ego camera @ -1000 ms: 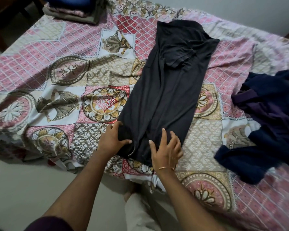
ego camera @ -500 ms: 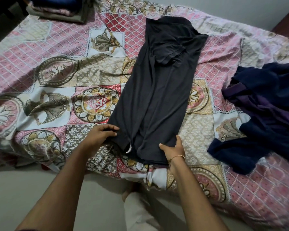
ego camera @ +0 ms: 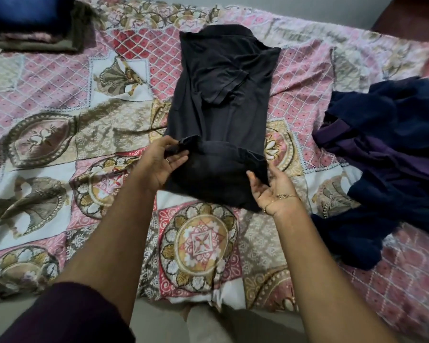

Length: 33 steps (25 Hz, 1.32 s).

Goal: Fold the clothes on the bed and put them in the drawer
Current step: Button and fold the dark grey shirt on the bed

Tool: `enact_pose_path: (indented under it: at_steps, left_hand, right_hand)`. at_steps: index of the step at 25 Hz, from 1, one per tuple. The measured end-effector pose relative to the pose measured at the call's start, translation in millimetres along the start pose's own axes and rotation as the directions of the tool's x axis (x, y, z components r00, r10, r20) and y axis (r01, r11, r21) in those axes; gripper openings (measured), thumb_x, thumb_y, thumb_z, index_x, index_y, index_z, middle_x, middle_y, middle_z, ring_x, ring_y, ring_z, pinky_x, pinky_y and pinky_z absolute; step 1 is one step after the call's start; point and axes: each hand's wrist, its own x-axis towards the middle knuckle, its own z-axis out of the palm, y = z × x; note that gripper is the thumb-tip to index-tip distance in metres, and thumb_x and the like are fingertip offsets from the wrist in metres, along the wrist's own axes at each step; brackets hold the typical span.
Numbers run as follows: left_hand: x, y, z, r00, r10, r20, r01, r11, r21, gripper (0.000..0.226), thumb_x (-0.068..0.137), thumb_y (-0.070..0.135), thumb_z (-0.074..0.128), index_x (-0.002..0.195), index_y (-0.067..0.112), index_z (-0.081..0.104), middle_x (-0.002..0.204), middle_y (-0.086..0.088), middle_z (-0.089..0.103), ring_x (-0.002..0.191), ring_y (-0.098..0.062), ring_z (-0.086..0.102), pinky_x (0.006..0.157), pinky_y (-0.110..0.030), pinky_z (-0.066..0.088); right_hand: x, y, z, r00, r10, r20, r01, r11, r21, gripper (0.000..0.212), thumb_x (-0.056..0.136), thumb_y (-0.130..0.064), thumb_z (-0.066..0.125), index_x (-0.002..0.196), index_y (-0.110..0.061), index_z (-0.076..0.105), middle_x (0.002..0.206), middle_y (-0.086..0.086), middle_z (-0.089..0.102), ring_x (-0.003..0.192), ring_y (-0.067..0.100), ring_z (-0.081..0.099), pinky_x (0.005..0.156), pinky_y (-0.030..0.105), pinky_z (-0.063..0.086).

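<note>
In the middle of the frame, we are pinching the black shirt's (ego camera: pixel 218 115) bottom hem with our left hand (ego camera: pixel 159 164) and right hand (ego camera: pixel 273 191), keeping corners even while folding up on the bed (ego camera: pixel 60 100).

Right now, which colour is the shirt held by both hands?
Black shirt, seen best in the head view.

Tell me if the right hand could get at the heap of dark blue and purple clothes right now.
Probably not at once: the right hand grips the black shirt's lifted hem. Otherwise yes; the heap lies just beside it, nothing between them.
</note>
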Motion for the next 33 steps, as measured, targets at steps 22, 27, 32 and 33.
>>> enact_pose_path:
  at_steps: [22,27,32,33]
  left_hand:
    - [99.1,0.5,-19.3,0.814,0.580,0.038,-0.150,0.147,0.978,0.033,0.100,0.022,0.039,0.102,-0.006,0.057,0.106,-0.028,0.060,0.099,-0.042,0.054,0.075,-0.039,0.036]
    - [107.6,17.8,-46.6,0.735,0.566,0.373,-0.369,-0.128,0.921,0.030,0.092,0.002,0.048,0.121,-0.001,0.052,0.111,-0.028,0.056,0.089,-0.046,0.058,0.070,-0.048,0.045]
    - [123.7,30.8,-84.2,0.352,0.271,0.896,-0.686,-0.577,0.444,0.066,0.072,-0.009,0.068,0.131,0.005,0.042,0.131,-0.021,0.042,0.101,-0.044,0.057,0.067,-0.047,0.055]
    - [129.3,32.7,-87.1,0.266,0.224,0.937,-0.711,-0.611,0.348,0.061,0.078,-0.006,0.061,0.134,0.007,0.040,0.135,-0.020,0.041,0.114,-0.043,0.050,0.081,-0.047,0.052]
  right_hand:
    - [88.2,10.1,3.3,0.485,-0.817,0.312,0.208,-0.239,-0.948,0.049,0.087,-0.003,0.057,0.133,-0.021,0.050,0.146,0.018,0.031,0.120,0.032,0.047,0.085,0.040,0.050]
    - [94.3,17.5,-10.4,0.303,-0.803,0.514,0.140,-0.496,-0.857,0.058,0.073,0.017,0.057,0.120,-0.017,0.064,0.117,0.021,0.057,0.092,0.041,0.059,0.060,0.039,0.054]
    - [90.1,0.0,-44.2,0.335,-0.628,0.702,0.214,-0.675,-0.706,0.062,0.074,0.015,0.044,0.124,-0.017,0.060,0.113,0.017,0.061,0.087,0.032,0.047,0.070,0.040,0.055]
    - [89.6,-3.8,-45.3,0.357,-0.598,0.718,0.196,-0.703,-0.684,0.060,0.076,0.011,0.040,0.125,-0.018,0.058,0.114,0.017,0.061,0.088,0.030,0.042,0.069,0.041,0.055]
